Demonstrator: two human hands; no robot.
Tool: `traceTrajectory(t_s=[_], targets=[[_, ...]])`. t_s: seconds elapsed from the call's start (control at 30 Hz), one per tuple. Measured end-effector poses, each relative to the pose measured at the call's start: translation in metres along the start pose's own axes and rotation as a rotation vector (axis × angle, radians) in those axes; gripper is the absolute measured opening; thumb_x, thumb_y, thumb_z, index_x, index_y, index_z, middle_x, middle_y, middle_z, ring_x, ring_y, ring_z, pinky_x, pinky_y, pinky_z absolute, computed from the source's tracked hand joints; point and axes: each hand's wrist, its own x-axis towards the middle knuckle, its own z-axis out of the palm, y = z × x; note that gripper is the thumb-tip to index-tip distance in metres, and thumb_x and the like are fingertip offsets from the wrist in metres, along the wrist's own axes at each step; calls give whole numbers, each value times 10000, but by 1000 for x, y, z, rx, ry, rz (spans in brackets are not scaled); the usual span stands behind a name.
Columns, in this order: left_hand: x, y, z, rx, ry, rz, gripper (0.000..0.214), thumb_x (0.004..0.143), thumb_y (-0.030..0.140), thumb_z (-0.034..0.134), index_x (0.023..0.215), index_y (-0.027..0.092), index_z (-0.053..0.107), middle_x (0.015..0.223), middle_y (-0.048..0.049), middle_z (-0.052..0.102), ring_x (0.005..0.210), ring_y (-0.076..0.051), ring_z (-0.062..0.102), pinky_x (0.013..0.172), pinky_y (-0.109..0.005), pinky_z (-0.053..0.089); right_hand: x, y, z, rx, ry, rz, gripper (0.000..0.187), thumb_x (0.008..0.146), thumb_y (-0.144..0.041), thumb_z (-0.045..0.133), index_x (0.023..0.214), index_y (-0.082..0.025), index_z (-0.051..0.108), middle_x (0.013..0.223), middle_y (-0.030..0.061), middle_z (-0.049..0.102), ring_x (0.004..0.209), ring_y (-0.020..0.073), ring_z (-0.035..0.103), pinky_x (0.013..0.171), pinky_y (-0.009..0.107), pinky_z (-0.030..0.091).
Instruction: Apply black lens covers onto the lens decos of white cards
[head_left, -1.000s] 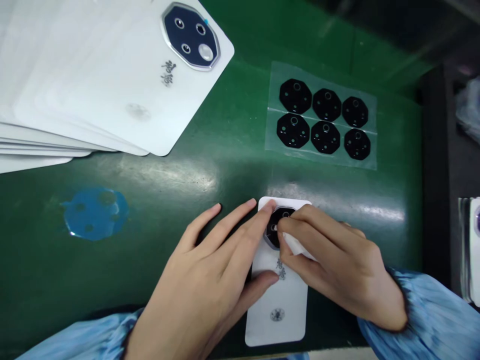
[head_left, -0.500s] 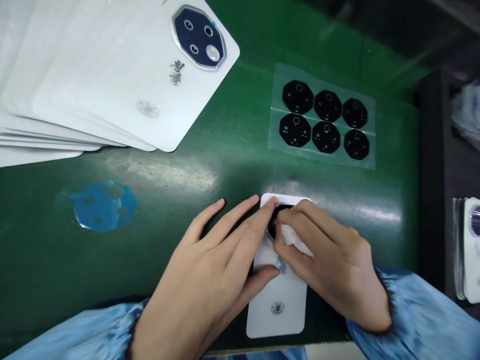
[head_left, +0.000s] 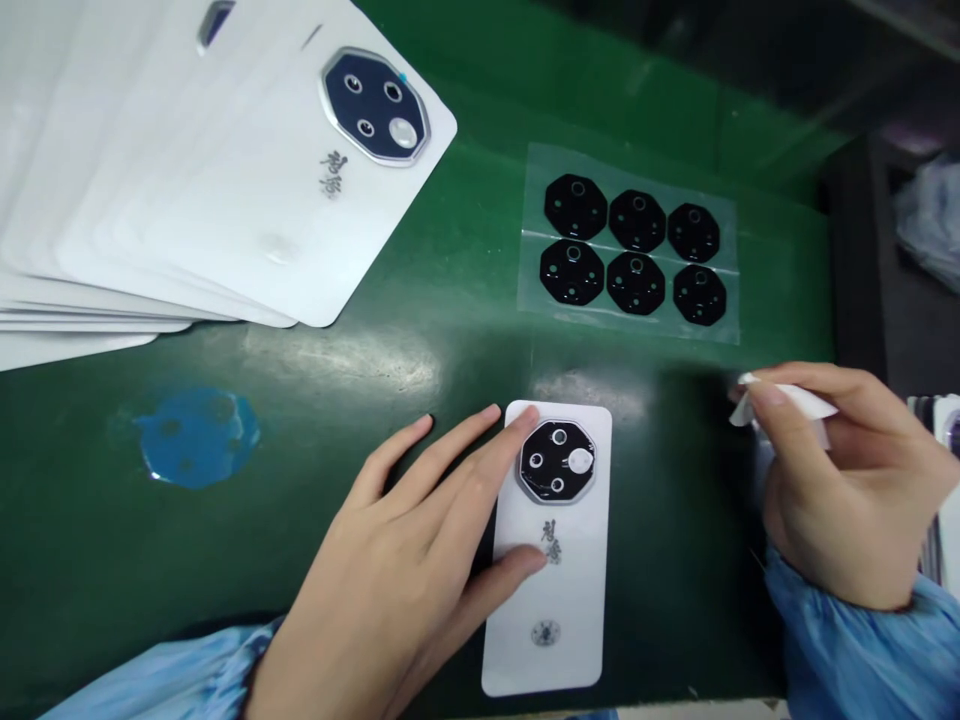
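In the lower middle of the frame, a white rectangular phone back panel (head_left: 551, 610) lies flat on a dark green work mat (head_left: 315, 500). Its black octagonal camera plate (head_left: 557, 461), with a silver rim and round lens openings, sits near the panel's top edge. The left hand (head_left: 397, 560) is open and palm down, with its fingers spread. It grips nothing, but its fingertips and thumb rest on the panel's left side, apparently pinning it so that it cannot slide while leaving the camera plate uncovered. Toward the right edge, the raised right hand (head_left: 847, 480) pinches a crumpled strip of white film (head_left: 787, 403) between thumb and forefinger, well away from the panel, which keeps the strip off the mat. A clear plastic sheet (head_left: 532, 290) carrying six black octagonal stickers (head_left: 636, 283) lies in two rows at upper right, within easy reach. At upper left, a fanned stack of white phone back panels (head_left: 225, 170) overlaps neatly, and a blue octagonal film piece (head_left: 199, 438) lies on the mat at left.
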Motion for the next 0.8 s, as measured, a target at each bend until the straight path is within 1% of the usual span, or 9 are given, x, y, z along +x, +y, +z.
traceTrajectory(t_s=[0.1, 0.27, 0.33, 0.47, 0.57, 0.63, 0.67, 0.73, 0.8], targets=[[0, 1, 0, 26, -6, -4, 686, 872, 478, 548, 1456, 208, 311, 1435, -72, 484, 1233, -286, 523, 1068, -445, 353, 0, 3, -4, 29, -83, -41, 89, 816, -208, 683, 833, -292, 707, 844, 74, 645, 781, 283, 611, 679, 426, 466], [0, 0, 0, 30, -17, -9, 697, 873, 457, 555, 1463, 197, 291, 1435, -73, 483, 1239, -287, 519, 1058, -447, 356, 1, 8, -7, -3, -158, -35, 111, 809, -201, 695, 886, -281, 702, 880, 73, 664, 812, 291, 621, 742, 449, 484], [0, 0, 0, 24, -25, 3, 693, 878, 451, 551, 1462, 185, 290, 1436, -66, 483, 1252, -278, 506, 1069, -437, 336, 2, 12, -7, 3, -188, -64, 102, 801, -199, 702, 878, -266, 696, 897, 72, 665, 850, 289, 624, 780, 449, 485], [1, 0, -2, 1, -57, 25, 704, 888, 445, 556, 1463, 150, 275, 1433, -82, 486, 1259, -269, 493, 1077, -437, 320, 4, 19, -9, -29, -182, -141, 73, 789, -186, 692, 855, -215, 684, 941, 71, 643, 911, 264, 612, 836, 436, 468], [-2, 0, -5, -60, -58, -14, 755, 874, 436, 596, 1479, 178, 225, 1479, -112, 413, 1296, -297, 448, 1051, -470, 372, 3, 24, -11, -29, -188, -129, 181, 776, -166, 640, 953, -197, 665, 988, 70, 626, 961, 260, 595, 855, 426, 461], [-2, 0, -10, -144, 16, -69, 690, 875, 388, 607, 1451, 215, 269, 1509, -121, 347, 1325, -299, 412, 1042, -463, 406, 4, 25, -13, 20, -146, -137, 259, 761, -167, 614, 1017, -189, 641, 1011, 72, 618, 986, 262, 583, 874, 429, 457], [0, 0, -12, -197, 75, -101, 600, 886, 347, 597, 1410, 229, 330, 1497, -117, 352, 1325, -288, 413, 1042, -451, 415, 6, 25, -13, 38, -115, -149, 277, 760, -173, 602, 1035, -185, 629, 1019, 75, 615, 991, 262, 579, 887, 436, 454], [13, 3, -18, -299, 194, -135, 387, 909, 275, 558, 1282, 241, 462, 1402, -95, 447, 1280, -248, 463, 1040, -421, 426, 11, 23, -13, 36, -73, -181, 282, 771, -185, 577, 1052, -180, 604, 1044, 85, 610, 1011, 262, 571, 922, 456, 439], [40, 10, -22, -374, 282, -100, 237, 913, 250, 537, 1149, 232, 547, 1235, -66, 558, 1179, -215, 539, 1007, -388, 451, 19, 20, -10, 18, -81, -215, 284, 782, -185, 550, 1064, -191, 575, 1069, 90, 613, 1038, 261, 569, 946, 465, 428]])
